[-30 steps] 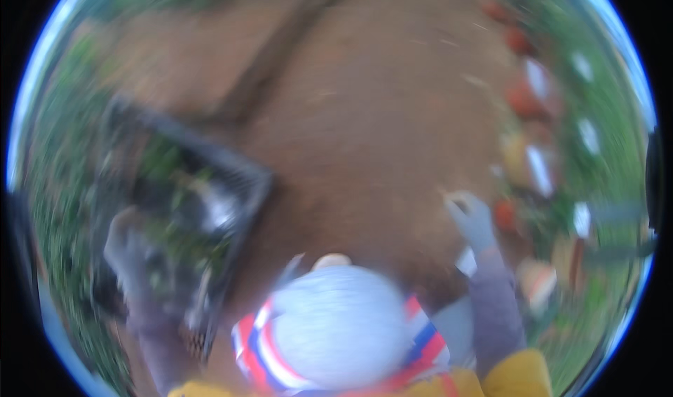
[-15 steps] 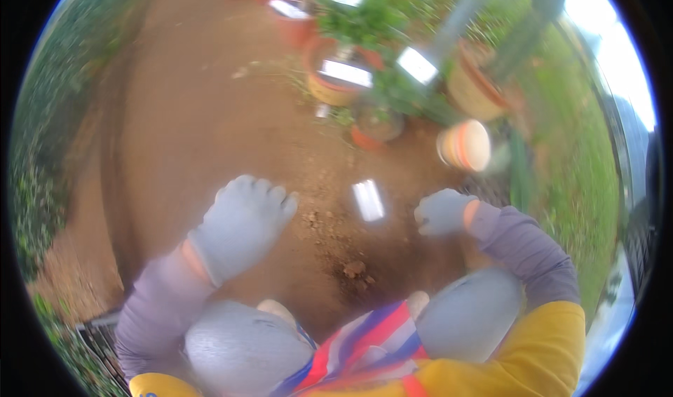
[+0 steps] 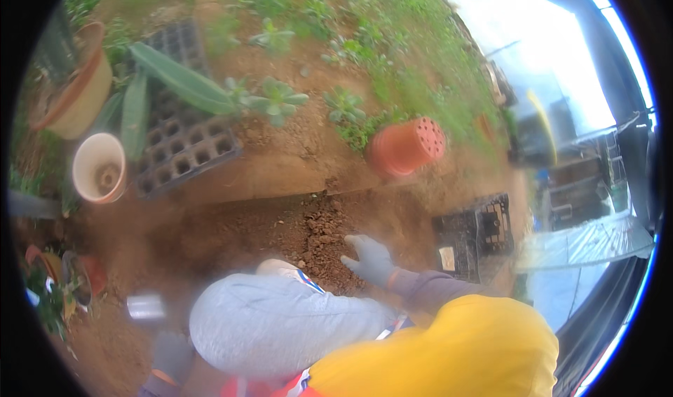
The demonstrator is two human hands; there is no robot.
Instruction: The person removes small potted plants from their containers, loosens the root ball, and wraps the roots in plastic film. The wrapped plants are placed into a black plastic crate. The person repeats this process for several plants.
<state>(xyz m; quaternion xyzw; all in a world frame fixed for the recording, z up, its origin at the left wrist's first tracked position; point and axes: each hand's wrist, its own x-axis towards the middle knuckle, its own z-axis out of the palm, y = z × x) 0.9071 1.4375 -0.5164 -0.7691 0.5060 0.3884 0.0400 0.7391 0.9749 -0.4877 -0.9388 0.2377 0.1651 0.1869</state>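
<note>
On bare ground — loose soil pile (image 3: 324,246), heaped, not yet moved to any pot. Right hand (image 3: 370,259), grey-gloved, rests on the clods, fingers spread, gripping nothing. Left hand (image 3: 170,358) — blurred at lower edge beside a metal cup (image 3: 146,307); grip cannot be told. Orange pot (image 3: 406,147) lies tipped nearby.

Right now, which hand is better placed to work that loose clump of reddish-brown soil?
Right. The grey-gloved right hand already rests, fingers spread, on the loose clump of reddish-brown soil. The grey-gloved left hand is low by the knee, beside a small metal cup, well away.
</note>
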